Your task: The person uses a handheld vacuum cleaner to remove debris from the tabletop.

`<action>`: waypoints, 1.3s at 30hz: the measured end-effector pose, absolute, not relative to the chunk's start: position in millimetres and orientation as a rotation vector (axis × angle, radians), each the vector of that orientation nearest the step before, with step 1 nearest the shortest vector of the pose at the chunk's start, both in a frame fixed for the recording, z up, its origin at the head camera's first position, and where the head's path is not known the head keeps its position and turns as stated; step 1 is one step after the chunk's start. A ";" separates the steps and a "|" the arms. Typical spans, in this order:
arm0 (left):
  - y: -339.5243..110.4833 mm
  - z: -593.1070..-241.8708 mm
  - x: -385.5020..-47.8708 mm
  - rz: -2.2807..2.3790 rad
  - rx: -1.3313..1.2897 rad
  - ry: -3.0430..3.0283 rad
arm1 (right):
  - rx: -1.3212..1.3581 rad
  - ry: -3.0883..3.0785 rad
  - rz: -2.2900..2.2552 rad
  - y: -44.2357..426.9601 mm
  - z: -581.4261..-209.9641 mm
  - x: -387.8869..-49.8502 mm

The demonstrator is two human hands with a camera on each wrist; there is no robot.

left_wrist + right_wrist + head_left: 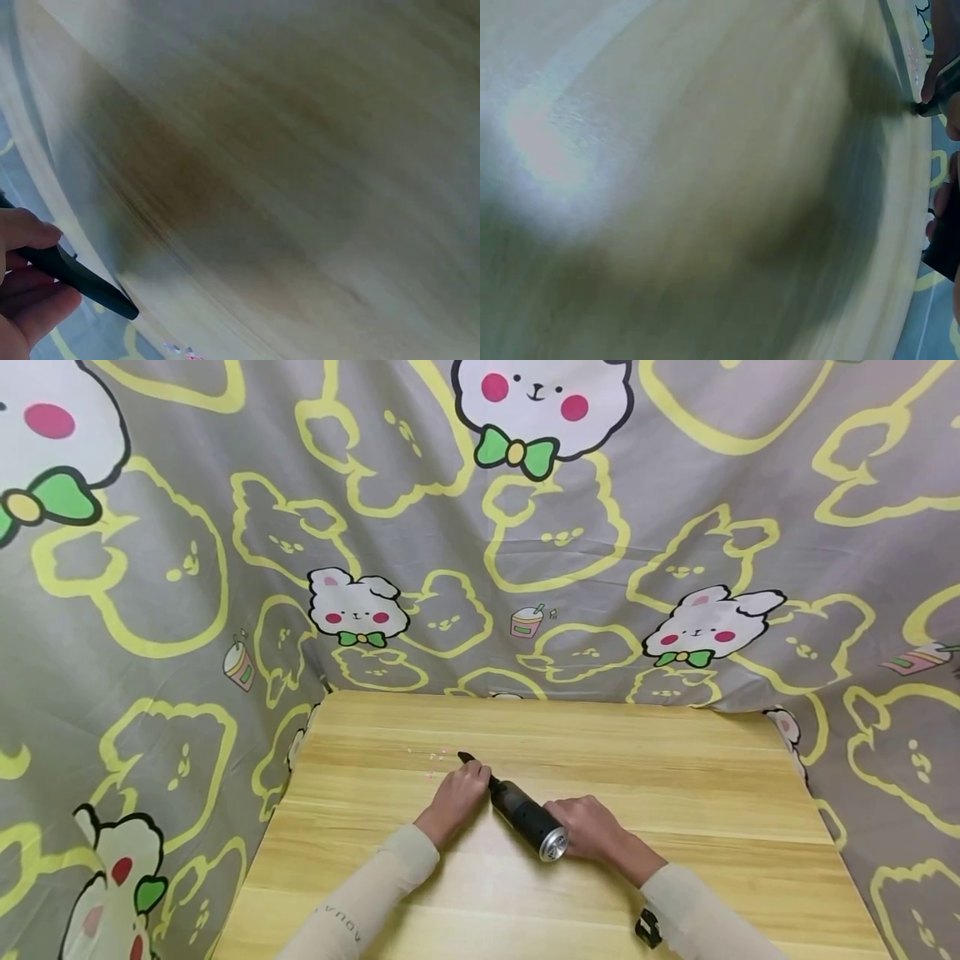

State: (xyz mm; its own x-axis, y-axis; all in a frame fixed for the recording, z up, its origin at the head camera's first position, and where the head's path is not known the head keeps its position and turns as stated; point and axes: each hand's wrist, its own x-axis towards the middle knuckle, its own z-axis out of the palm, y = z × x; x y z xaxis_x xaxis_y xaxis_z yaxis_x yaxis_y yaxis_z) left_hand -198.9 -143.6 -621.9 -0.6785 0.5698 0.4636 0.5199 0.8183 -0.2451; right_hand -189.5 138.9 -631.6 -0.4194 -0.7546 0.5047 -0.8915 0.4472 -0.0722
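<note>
A dark handheld vacuum cleaner (523, 814) with a silver rear end is held at a slant over the wooden table (637, 760). My left hand (457, 795) grips its narrow black nozzle, whose tip points to the far left. In the left wrist view, thumb and fingers of the left hand (30, 289) pinch the nozzle (97, 289). My right hand (591, 827) holds the vacuum's body from the right side; most of those fingers are hidden behind it. Several tiny pink and white bits (435, 757) lie scattered on the table just left of the nozzle tip.
A grey curtain (420, 543) with yellow outlines and cartoon rabbits hangs behind the table and along both sides. Some black gear (648, 928) is strapped at the right wrist. Dark shadows fall across the tabletop in both wrist views.
</note>
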 end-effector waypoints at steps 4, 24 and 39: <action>-144.6 -622.5 -200.7 0.138 -0.777 -2.467 | 1.362 -2.314 0.489 135.0 -633.6 -188.7; -153.8 -618.1 -208.5 0.089 -0.711 -2.521 | 1.380 -2.388 0.528 121.0 -621.7 -200.9; -158.5 -621.0 -201.4 0.151 -0.655 -2.534 | 1.399 -2.383 0.568 113.3 -625.5 -199.2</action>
State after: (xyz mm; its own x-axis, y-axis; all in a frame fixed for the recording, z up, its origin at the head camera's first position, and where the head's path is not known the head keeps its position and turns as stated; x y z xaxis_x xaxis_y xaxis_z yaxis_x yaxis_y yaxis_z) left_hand -201.4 -158.5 -621.0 -0.7511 0.4798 0.4535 0.4227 0.8771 -0.2279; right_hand -199.2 113.3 -625.5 -0.4698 -0.7528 0.4611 -0.8798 0.4419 -0.1750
